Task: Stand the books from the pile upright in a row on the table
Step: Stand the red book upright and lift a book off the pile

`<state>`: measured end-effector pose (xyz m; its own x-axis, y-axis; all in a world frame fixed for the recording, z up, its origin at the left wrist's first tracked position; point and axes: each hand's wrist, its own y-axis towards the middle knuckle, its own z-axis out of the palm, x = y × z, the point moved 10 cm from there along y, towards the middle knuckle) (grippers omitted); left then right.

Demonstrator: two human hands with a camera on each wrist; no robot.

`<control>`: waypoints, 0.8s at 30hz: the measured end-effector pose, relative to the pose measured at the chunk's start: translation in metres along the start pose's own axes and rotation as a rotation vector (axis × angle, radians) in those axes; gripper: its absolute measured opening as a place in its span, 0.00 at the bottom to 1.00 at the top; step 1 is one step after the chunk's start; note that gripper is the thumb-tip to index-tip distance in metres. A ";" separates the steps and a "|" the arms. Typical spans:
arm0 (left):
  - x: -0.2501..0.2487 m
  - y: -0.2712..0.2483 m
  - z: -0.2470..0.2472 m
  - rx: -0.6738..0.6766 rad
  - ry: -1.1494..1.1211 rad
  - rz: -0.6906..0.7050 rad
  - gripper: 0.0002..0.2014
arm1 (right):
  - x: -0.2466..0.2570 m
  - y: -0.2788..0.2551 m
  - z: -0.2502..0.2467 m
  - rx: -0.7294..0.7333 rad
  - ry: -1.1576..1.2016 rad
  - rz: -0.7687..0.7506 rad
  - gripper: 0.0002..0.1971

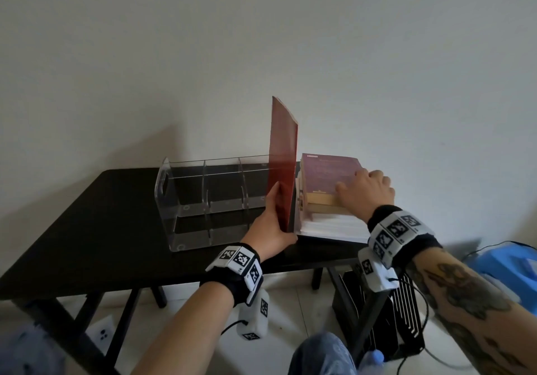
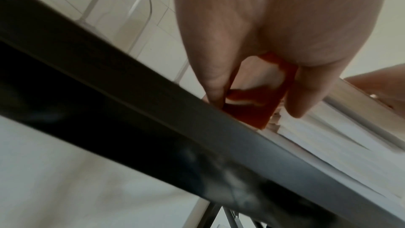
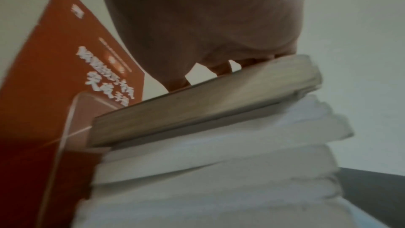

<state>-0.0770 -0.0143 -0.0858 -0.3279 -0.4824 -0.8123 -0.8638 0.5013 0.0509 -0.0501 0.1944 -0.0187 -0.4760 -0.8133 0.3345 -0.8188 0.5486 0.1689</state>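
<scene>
1. One red book (image 1: 283,168) is standing upright at the right-hand end of the clear acrylic rack (image 1: 209,200). The left hand (image 1: 271,229) is gripping its near lower edge, thumb on the left face and fingers curling round the other side. The left wrist view is showing the fingers (image 2: 215,75) pinching the book's bottom corner just above the counter (image 1: 87,223) edge.

2. One pile of books (image 1: 328,209) is lying flat immediately to the right of the left hand, close against the red book. The top volume, a maroon book (image 1: 328,171), is sitting on thicker pale volumes.

3. The right hand (image 1: 364,191) is resting on the maroon book with fingers spread and nearly flat, pressing on the cover. It is not curling round anything that the views are showing; whether the thumb is hooking the near edge cannot be told.

4. Step in hand, as judged: the first book is being steadied in the row while the right hand is reaching for the second. The three rack compartments to the left of the left hand are holding nothing.

5. Next move, as judged: the right hand is needing a grip on the maroon book's edge, a lift clear of the pile and a turn onto its lower edge. The left hand is needing to keep the thin red book from flopping, since it is bowing slightly at the top.
</scene>
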 end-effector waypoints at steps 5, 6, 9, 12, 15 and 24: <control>0.005 0.000 0.001 0.011 0.001 -0.021 0.60 | -0.021 0.020 0.018 0.249 0.102 0.114 0.26; 0.005 0.001 0.001 0.016 0.007 -0.024 0.61 | -0.021 0.022 0.017 0.259 0.102 0.103 0.23; 0.008 0.003 0.003 0.030 0.037 -0.048 0.63 | -0.017 0.026 0.010 0.254 0.066 0.068 0.19; 0.009 0.004 0.005 0.046 0.055 -0.073 0.63 | -0.016 0.026 0.002 0.239 0.022 0.078 0.19; 0.011 0.006 0.007 0.058 0.076 -0.086 0.63 | -0.018 0.026 -0.006 0.210 0.022 0.103 0.17; 0.013 0.008 0.006 0.058 0.088 -0.073 0.63 | -0.028 0.028 -0.012 0.176 0.066 0.147 0.17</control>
<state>-0.0863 -0.0123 -0.0997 -0.2992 -0.5791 -0.7584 -0.8641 0.5015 -0.0421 -0.0559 0.2344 -0.0123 -0.5773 -0.7095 0.4041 -0.7880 0.6138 -0.0482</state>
